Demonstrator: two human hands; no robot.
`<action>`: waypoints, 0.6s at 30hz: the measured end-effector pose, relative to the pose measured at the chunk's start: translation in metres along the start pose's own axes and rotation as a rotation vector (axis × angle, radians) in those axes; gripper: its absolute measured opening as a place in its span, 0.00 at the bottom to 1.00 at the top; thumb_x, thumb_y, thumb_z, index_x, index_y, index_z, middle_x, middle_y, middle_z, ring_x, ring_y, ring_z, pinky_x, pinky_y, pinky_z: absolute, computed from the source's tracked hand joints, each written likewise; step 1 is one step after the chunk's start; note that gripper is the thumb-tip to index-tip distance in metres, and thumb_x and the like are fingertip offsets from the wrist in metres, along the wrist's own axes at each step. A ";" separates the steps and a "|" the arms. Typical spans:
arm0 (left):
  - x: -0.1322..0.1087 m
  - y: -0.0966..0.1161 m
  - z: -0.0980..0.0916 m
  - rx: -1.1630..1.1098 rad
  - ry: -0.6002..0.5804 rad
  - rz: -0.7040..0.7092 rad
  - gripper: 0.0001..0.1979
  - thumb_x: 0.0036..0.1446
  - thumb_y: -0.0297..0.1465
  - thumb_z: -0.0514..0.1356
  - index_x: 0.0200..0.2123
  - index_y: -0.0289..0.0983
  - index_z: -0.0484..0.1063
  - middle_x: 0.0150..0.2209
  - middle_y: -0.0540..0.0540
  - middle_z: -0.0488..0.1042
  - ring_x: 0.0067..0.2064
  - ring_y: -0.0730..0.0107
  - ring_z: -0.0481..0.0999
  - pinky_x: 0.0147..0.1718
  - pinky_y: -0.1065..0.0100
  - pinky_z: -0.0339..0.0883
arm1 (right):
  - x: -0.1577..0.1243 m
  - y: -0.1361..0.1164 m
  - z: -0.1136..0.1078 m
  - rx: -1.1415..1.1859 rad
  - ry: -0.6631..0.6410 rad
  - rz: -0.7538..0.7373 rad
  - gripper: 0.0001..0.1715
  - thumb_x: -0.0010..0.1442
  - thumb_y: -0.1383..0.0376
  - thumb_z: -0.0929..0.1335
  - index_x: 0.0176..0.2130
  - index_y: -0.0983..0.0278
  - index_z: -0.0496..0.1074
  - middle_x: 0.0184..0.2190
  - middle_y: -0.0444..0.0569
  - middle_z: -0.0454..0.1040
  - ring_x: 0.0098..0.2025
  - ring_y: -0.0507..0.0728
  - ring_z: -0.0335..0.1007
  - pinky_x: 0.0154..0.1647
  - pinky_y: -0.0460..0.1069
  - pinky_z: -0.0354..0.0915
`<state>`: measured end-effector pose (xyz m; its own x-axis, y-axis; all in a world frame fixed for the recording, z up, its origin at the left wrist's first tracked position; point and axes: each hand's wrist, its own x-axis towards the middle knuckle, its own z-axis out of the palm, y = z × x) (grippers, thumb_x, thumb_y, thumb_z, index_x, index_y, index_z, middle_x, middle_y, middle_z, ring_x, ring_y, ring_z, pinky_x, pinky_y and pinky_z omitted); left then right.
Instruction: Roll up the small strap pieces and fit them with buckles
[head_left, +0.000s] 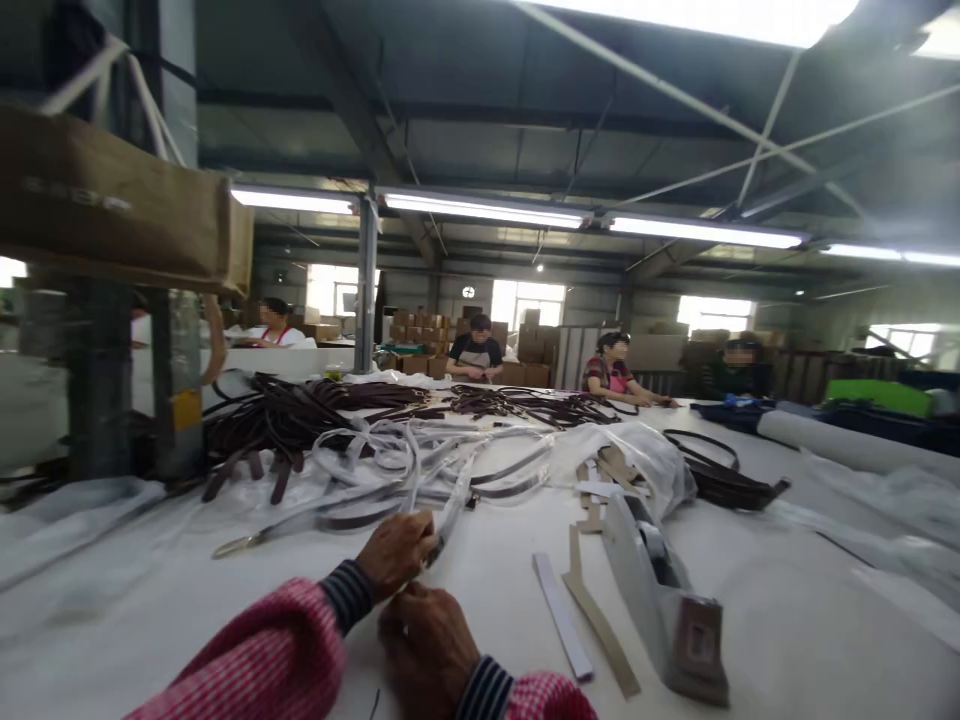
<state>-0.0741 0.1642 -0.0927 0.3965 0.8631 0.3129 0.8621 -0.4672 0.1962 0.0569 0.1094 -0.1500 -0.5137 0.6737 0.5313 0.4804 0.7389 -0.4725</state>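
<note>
My left hand [397,552] is closed on a strap in a clear plastic sleeve [454,515], which looks like a belt and runs up and away from its fingers. Just below and to the right, my right hand [433,640] is closed, its fingers curled in close to the left hand. What it pinches, if anything, is hidden. Beyond the hands lie several sleeved belts [517,470] in loose loops. One belt end with a metal buckle [238,545] rests on the white table [285,610] to the left.
A tape dispenser [660,600] stands at the right, beside a white strip [562,615] and a tan strip [600,630]. Dark belts [300,410] are heaped farther back. A plastic bag [652,460] holds tan pieces. A post [176,400] rises at left. Co-workers [475,350] are beyond.
</note>
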 end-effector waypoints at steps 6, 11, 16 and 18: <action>-0.090 -0.021 0.003 -0.280 0.036 -0.054 0.11 0.69 0.37 0.48 0.37 0.41 0.67 0.31 0.52 0.75 0.34 0.65 0.76 0.36 0.67 0.63 | 0.001 -0.002 -0.008 0.259 0.056 0.193 0.11 0.57 0.72 0.65 0.31 0.65 0.78 0.22 0.42 0.73 0.26 0.53 0.70 0.31 0.45 0.63; -0.095 -0.009 0.015 -0.031 0.118 0.030 0.08 0.64 0.31 0.56 0.45 0.42 0.71 0.41 0.46 0.77 0.44 0.58 0.76 0.43 0.61 0.66 | -0.002 -0.012 -0.011 -0.079 0.213 0.093 0.15 0.50 0.73 0.66 0.39 0.65 0.75 0.38 0.50 0.75 0.42 0.59 0.71 0.46 0.51 0.66; -0.101 -0.010 0.009 -0.005 0.202 0.110 0.06 0.61 0.23 0.56 0.33 0.38 0.70 0.35 0.46 0.76 0.42 0.56 0.74 0.43 0.56 0.64 | -0.010 -0.015 -0.001 -0.345 0.058 0.009 0.20 0.45 0.72 0.68 0.41 0.62 0.71 0.42 0.50 0.75 0.48 0.62 0.68 0.49 0.54 0.65; -0.106 -0.015 0.010 -0.112 0.285 0.160 0.06 0.63 0.28 0.57 0.32 0.39 0.68 0.33 0.47 0.74 0.38 0.58 0.74 0.41 0.58 0.65 | -0.009 -0.020 -0.002 -0.420 0.053 0.088 0.11 0.48 0.70 0.69 0.36 0.62 0.70 0.36 0.49 0.75 0.44 0.62 0.69 0.45 0.54 0.64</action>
<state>-0.1258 0.0815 -0.1382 0.4063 0.6959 0.5922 0.7497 -0.6243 0.2193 0.0536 0.0882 -0.1439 -0.4255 0.7244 0.5424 0.7740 0.6019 -0.1966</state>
